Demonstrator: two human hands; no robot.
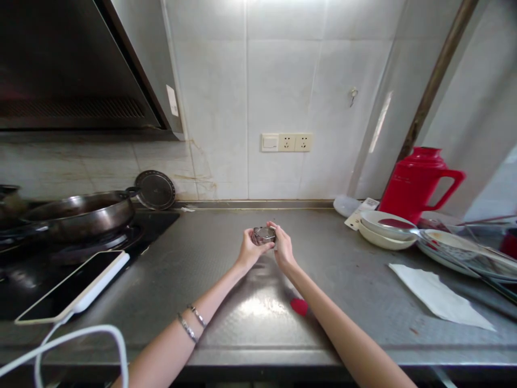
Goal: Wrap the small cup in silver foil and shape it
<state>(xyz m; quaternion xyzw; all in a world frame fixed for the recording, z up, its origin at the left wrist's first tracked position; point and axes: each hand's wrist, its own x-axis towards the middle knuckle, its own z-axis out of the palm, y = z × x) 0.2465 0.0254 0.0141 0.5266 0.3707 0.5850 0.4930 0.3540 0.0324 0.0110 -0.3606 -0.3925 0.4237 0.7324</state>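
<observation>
Both hands hold a small round metallic object (264,235) above the middle of the counter; it has a shiny rim and looks greyish on top, and its exact kind is unclear. My left hand (251,251) is closed round its left side, with the thumb across the near edge. On the right side, the fingers of my right hand (283,248) press against it. Close by my right forearm, a red rounded thing (299,307) lies on the steel counter (226,226), partly hidden by the arm.
At left, a metal pan (81,215) sits on the black stove, beside a phone (68,288) with a white cable. A dark round disc (155,189) leans on the wall. To the right stand a red thermos (416,183), stacked bowls (385,229), plates (452,245) and a white napkin (438,296).
</observation>
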